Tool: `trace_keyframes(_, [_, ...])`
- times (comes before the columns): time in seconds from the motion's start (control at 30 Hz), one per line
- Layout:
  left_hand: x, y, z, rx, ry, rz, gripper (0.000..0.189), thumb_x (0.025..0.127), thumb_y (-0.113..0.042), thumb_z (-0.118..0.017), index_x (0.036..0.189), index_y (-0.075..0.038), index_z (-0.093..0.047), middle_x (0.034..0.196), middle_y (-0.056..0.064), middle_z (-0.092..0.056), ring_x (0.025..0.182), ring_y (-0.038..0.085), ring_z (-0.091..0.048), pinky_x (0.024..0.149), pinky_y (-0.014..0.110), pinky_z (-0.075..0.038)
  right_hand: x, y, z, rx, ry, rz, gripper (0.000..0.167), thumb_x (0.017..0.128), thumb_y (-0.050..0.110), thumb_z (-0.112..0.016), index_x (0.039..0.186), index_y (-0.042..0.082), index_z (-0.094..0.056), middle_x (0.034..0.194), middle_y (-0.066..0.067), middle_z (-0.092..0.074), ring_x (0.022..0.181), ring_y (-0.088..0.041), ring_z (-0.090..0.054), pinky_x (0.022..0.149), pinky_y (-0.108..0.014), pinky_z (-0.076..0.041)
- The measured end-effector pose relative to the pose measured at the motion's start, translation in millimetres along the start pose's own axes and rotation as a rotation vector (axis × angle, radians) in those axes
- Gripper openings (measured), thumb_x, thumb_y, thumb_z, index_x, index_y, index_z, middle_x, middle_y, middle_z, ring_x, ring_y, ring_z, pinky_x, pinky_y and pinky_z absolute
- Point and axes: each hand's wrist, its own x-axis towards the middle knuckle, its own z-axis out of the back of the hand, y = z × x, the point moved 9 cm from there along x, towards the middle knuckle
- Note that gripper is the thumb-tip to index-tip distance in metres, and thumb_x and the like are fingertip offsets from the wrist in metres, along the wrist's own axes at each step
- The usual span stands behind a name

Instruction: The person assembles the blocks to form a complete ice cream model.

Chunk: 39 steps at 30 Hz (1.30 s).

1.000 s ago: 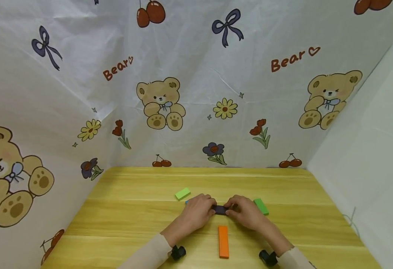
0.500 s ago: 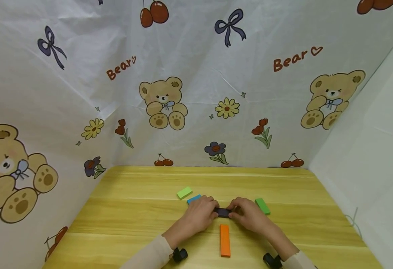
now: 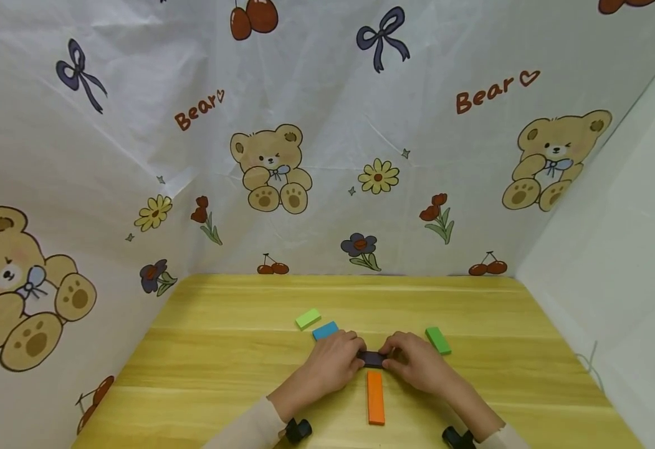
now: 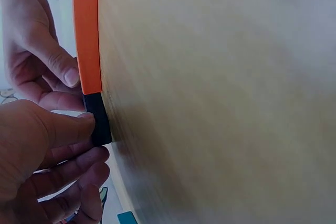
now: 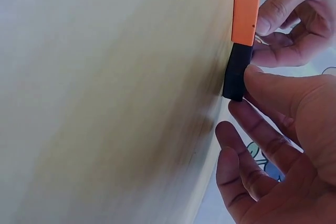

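Note:
A black rectangular block (image 3: 373,359) lies crosswise on the wooden table, just beyond the far end of an orange block (image 3: 376,398). My left hand (image 3: 334,362) pinches its left end between thumb and fingers. At the other end, my right hand (image 3: 414,362) pinches it the same way. In the left wrist view the black block (image 4: 98,120) appears in line behind the orange block (image 4: 87,32); the right wrist view also shows the black block (image 5: 238,72) close to the orange one. Whether the two blocks touch is hard to tell.
Past my left hand lie a blue block (image 3: 325,330), partly covered by it, and a light green block (image 3: 308,319). A darker green block (image 3: 438,340) is just beyond my right hand. White printed cloth (image 3: 327,237) rises behind the table (image 3: 237,368).
Both hands have drawn the black block slightly toward the orange block, narrowing the gap. More of the blue block shows beside my left hand. The head view has shifted a little.

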Motion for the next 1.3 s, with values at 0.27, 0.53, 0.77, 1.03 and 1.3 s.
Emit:
trace_keyframes(0.27, [-2.2,-4.6,0.0,0.019,0.004,-0.033,0.019,0.100,-0.033,-0.079,0.114,-0.022,-0.078,0.104,-0.007,-0.073,0.088,0.008,-0.061,0.075,0.021,-0.050,-4.5,0.9,-0.9,-0.007,0.016,-0.008,0.008,0.098,0.022,-0.081,0.103,0.025,-0.076,0.105,0.008,-0.075,0.094,-0.014,-0.066,0.082,-0.030,-0.054])
trace_keyframes(0.53, [-7.1,-6.8,1.3,0.015,0.010,-0.052,0.018,0.100,-0.034,-0.079,0.113,-0.022,-0.078,0.101,-0.008,-0.072,0.082,0.006,-0.057,0.071,0.020,-0.046,-6.9,3.7,-2.9,0.001,0.021,-0.002,0.008,0.098,0.020,-0.080,0.103,0.024,-0.076,0.104,0.008,-0.074,0.093,-0.015,-0.065,0.082,-0.029,-0.053])
trace_keyframes(0.77, [-10.0,-7.3,1.4,0.022,0.014,-0.049,0.019,0.099,-0.036,-0.079,0.112,-0.022,-0.077,0.100,-0.008,-0.071,0.082,0.006,-0.056,0.073,0.020,-0.046,-8.4,3.9,-5.2,-0.006,0.027,-0.016,0.008,0.098,0.021,-0.080,0.103,0.026,-0.076,0.104,0.010,-0.074,0.093,-0.011,-0.063,0.081,-0.028,-0.052])
trace_keyframes(1.03, [-10.3,-7.6,0.6,0.021,0.022,-0.042,0.019,0.099,-0.036,-0.079,0.113,-0.022,-0.077,0.101,-0.008,-0.071,0.084,0.006,-0.058,0.073,0.020,-0.047,-10.0,6.0,-5.6,-0.029,0.025,-0.001,0.008,0.099,0.023,-0.080,0.104,0.028,-0.076,0.103,0.011,-0.073,0.092,-0.008,-0.061,0.080,-0.028,-0.051])
trace_keyframes(1.3, [-8.8,-8.1,1.1,0.048,0.026,-0.046,0.018,0.099,-0.036,-0.079,0.111,-0.023,-0.076,0.101,-0.009,-0.071,0.085,0.007,-0.059,0.074,0.021,-0.047,-17.6,18.4,-5.3,-0.186,-0.026,0.021,0.022,0.099,0.037,-0.079,0.118,0.026,-0.076,0.116,0.010,-0.072,0.102,-0.008,-0.062,0.089,-0.036,-0.057])
